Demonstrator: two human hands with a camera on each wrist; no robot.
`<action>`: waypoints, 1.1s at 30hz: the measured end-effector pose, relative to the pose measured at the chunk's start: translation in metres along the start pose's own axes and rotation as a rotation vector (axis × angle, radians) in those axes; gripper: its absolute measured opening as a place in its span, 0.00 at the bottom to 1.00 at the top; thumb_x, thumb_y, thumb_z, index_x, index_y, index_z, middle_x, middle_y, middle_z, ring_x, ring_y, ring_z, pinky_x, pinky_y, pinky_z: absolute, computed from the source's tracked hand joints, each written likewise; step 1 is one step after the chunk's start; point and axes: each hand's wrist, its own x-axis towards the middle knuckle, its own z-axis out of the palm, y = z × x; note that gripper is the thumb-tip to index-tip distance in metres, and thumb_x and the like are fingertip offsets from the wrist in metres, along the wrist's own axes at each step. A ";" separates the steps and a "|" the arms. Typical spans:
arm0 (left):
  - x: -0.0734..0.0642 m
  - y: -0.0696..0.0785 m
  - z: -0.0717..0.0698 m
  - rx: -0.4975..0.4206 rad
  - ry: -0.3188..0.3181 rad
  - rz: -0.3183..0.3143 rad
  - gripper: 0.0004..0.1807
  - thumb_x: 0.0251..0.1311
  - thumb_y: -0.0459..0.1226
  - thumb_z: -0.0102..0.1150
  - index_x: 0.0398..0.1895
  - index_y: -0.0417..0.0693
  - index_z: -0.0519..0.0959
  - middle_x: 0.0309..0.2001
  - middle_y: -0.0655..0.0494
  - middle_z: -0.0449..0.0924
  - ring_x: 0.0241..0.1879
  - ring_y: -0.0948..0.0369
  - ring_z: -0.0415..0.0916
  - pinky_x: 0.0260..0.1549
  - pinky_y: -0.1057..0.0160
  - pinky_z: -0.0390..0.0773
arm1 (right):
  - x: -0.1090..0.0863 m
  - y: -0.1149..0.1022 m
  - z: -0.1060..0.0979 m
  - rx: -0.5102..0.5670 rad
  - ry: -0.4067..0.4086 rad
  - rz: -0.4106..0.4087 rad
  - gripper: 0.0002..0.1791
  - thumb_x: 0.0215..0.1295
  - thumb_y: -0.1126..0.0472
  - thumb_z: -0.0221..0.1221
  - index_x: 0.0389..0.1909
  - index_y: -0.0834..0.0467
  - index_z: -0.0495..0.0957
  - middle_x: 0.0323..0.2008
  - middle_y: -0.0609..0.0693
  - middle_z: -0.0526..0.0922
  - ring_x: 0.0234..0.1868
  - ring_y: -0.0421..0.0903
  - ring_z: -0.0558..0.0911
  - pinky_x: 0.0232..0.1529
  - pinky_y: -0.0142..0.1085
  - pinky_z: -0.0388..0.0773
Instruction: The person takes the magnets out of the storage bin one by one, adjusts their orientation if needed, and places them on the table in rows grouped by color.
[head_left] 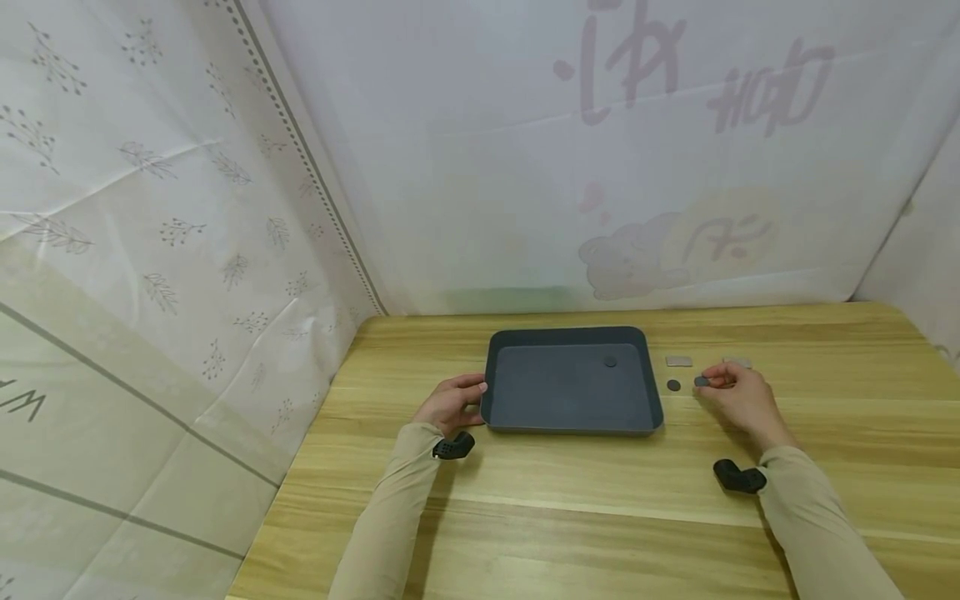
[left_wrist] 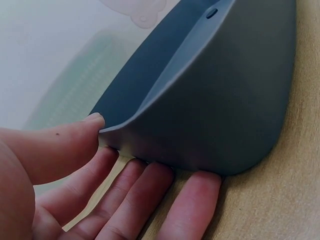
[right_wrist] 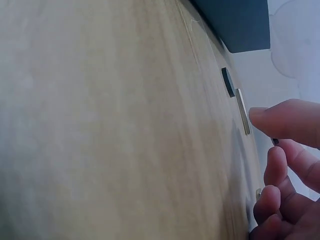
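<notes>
My left hand (head_left: 448,402) is at the left side of a dark grey rectangular tray (head_left: 573,432). In the left wrist view, its thumb touches the rim's corner and its extended fingertips rest against the tray's outer wall (left_wrist: 225,105). To the right of the tray, my right hand (head_left: 744,404) pinches a small dark round disc (head_left: 701,381) between thumb and index finger; the right wrist view shows only a sliver of it. A similar disc (head_left: 673,385) lies on the table nearby, and another disc (head_left: 611,362) is inside the tray.
Behind the loose disc lies a pale, flat rectangular piece (head_left: 678,362). A second pale piece (head_left: 737,362) is partly covered by my right hand. The wooden table (head_left: 555,517) meets a printed cloth backdrop (head_left: 480,167) at its far edge.
</notes>
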 end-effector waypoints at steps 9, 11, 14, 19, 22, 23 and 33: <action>-0.001 0.001 -0.001 0.017 -0.020 0.006 0.25 0.70 0.36 0.53 0.69 0.43 0.66 0.56 0.42 0.76 0.42 0.60 0.78 0.38 0.58 0.81 | -0.002 -0.001 0.001 -0.003 -0.029 0.019 0.20 0.62 0.55 0.62 0.46 0.67 0.77 0.41 0.62 0.79 0.40 0.54 0.77 0.37 0.38 0.69; 0.000 0.001 -0.001 0.023 -0.019 0.005 0.25 0.70 0.36 0.52 0.69 0.42 0.66 0.58 0.41 0.74 0.43 0.60 0.78 0.40 0.57 0.81 | -0.003 -0.002 0.002 -0.013 -0.025 0.025 0.20 0.62 0.55 0.63 0.46 0.67 0.78 0.41 0.62 0.80 0.40 0.55 0.78 0.37 0.38 0.69; 0.000 0.002 -0.001 0.029 -0.017 -0.002 0.25 0.70 0.36 0.52 0.69 0.42 0.65 0.61 0.40 0.72 0.45 0.59 0.77 0.42 0.56 0.81 | -0.004 -0.002 0.002 -0.023 -0.019 0.033 0.20 0.61 0.55 0.63 0.46 0.68 0.78 0.40 0.63 0.80 0.40 0.56 0.78 0.36 0.38 0.70; 0.000 0.001 -0.001 0.034 -0.015 0.000 0.25 0.70 0.36 0.51 0.69 0.42 0.65 0.62 0.39 0.71 0.47 0.58 0.76 0.44 0.54 0.80 | -0.004 -0.002 0.002 -0.030 -0.016 0.040 0.21 0.60 0.56 0.64 0.46 0.68 0.78 0.40 0.63 0.80 0.39 0.55 0.78 0.36 0.37 0.70; 0.000 0.000 -0.002 0.034 -0.015 0.001 0.25 0.70 0.36 0.51 0.69 0.41 0.65 0.62 0.39 0.71 0.47 0.57 0.76 0.44 0.54 0.80 | -0.003 -0.003 0.002 -0.028 -0.031 0.048 0.21 0.60 0.56 0.63 0.46 0.68 0.78 0.40 0.63 0.80 0.39 0.55 0.78 0.36 0.37 0.70; 0.000 0.000 -0.002 0.035 -0.017 0.000 0.25 0.70 0.36 0.51 0.69 0.41 0.65 0.62 0.39 0.71 0.47 0.58 0.76 0.44 0.54 0.80 | -0.003 -0.003 0.002 -0.027 -0.038 0.054 0.21 0.61 0.56 0.63 0.47 0.68 0.77 0.40 0.63 0.80 0.40 0.56 0.78 0.37 0.38 0.70; -0.002 -0.001 -0.002 0.016 -0.012 -0.015 0.25 0.69 0.36 0.53 0.68 0.41 0.66 0.57 0.42 0.75 0.42 0.59 0.77 0.39 0.58 0.80 | -0.001 -0.002 0.002 -0.024 -0.100 0.088 0.22 0.61 0.55 0.62 0.49 0.68 0.76 0.43 0.64 0.79 0.43 0.58 0.77 0.38 0.39 0.70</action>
